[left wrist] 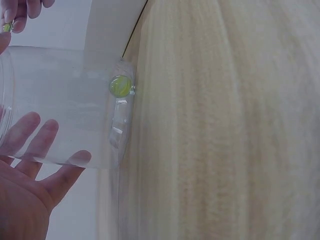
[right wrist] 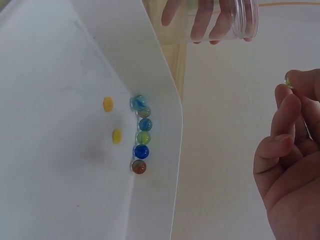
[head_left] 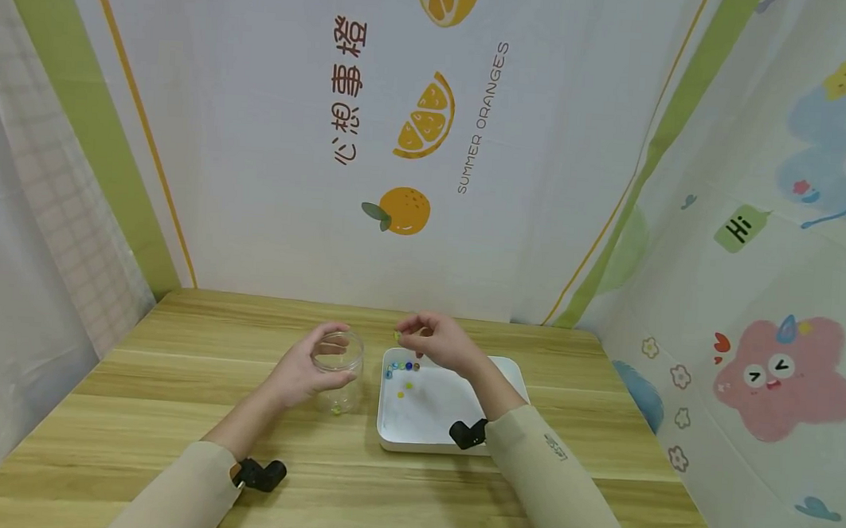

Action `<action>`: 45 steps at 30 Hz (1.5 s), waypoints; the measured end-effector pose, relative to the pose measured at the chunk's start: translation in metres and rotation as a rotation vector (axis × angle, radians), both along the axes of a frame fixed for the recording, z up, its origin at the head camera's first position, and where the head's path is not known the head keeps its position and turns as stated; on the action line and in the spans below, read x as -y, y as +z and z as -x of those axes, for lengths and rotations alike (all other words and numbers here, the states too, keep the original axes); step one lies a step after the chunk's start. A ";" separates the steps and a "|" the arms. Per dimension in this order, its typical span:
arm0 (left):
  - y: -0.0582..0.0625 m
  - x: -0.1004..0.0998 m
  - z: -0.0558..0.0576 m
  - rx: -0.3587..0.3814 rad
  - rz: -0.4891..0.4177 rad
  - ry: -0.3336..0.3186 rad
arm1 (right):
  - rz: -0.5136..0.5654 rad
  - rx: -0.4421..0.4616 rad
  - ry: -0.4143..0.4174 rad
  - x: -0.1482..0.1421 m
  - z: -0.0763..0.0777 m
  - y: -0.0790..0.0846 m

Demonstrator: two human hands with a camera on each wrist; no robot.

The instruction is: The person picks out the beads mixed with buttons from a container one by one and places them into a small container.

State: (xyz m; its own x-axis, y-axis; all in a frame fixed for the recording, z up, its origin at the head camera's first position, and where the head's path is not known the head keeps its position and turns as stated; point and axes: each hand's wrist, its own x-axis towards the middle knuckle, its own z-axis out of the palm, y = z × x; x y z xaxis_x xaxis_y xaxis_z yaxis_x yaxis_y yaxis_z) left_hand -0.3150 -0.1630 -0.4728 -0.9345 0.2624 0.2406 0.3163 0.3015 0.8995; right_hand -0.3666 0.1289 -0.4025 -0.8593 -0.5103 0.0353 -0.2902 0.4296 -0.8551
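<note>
My left hand [head_left: 308, 371] grips a clear jar [left wrist: 65, 105] round its upper part, the jar standing upright on the table with its mouth uncovered. On the jar's bottom lies a yellow-green marble [left wrist: 120, 86]. Between thumb and fingertip, my right hand [head_left: 442, 343] pinches another yellow-green marble [right wrist: 288, 80], above the far left corner of a white tray [head_left: 444, 413]. Inside the tray, several marbles, among them a dark blue marble [right wrist: 142, 151] and a reddish-brown marble [right wrist: 139, 167], line the far wall. Two flat yellow pieces [right wrist: 116, 135] lie near them.
The tray stands just right of the jar on a wooden table [head_left: 325, 490]. Behind the table hangs a white curtain [head_left: 268, 208] with orange prints; a cartoon-printed curtain [head_left: 678, 325] is at the right. Each wrist wears a black camera [head_left: 259, 475].
</note>
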 end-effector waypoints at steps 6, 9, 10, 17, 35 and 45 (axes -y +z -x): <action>0.000 0.000 0.000 0.000 -0.008 -0.007 | 0.005 -0.028 0.005 0.007 -0.004 0.007; 0.000 0.000 0.000 0.003 -0.008 -0.008 | 0.013 -0.034 0.019 0.012 -0.006 0.011; 0.000 0.000 0.000 0.003 -0.007 -0.009 | 0.016 -0.034 0.026 0.013 -0.007 0.012; 0.001 -0.001 0.000 0.014 -0.003 0.001 | 0.042 -0.025 0.046 0.021 -0.010 0.016; 0.000 0.000 -0.001 -0.001 -0.005 -0.001 | 0.016 -0.043 0.081 0.039 -0.015 0.017; 0.000 -0.001 0.000 0.030 -0.019 0.002 | -0.005 -0.068 0.100 0.046 -0.016 0.015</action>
